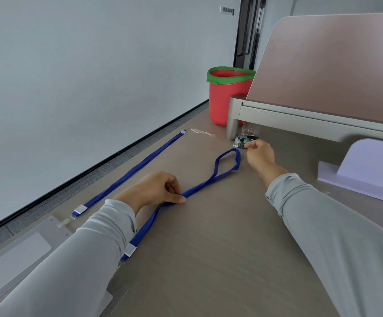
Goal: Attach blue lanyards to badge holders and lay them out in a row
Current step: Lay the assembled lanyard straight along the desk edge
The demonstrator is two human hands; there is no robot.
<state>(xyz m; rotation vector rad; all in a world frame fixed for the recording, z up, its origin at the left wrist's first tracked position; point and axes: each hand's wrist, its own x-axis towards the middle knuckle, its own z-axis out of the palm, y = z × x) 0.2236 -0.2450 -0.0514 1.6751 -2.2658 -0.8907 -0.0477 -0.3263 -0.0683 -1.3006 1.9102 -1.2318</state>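
Two blue lanyards lie on the brown table. The far lanyard (135, 170) is stretched straight, its clip end joined to a clear badge holder (14, 245) at the left. My left hand (156, 191) pinches the middle of the near lanyard (199, 185), whose loop lies open beside my right hand. That lanyard's clip end (130, 250) rests beside my left sleeve, with a second clear holder (108, 300) partly hidden under the arm. My right hand (260, 155) is at the loop's far end, fingers curled near a small dark packet (243, 141); whether it holds anything is unclear.
A red bucket with a green rim (228, 97) stands at the back. A pink desk divider on a grey frame (323, 92) runs along the right, with a clear glass (250, 130) beneath it. A clear wrapper (202, 132) and a lilac stand (366, 170) also sit on the table.
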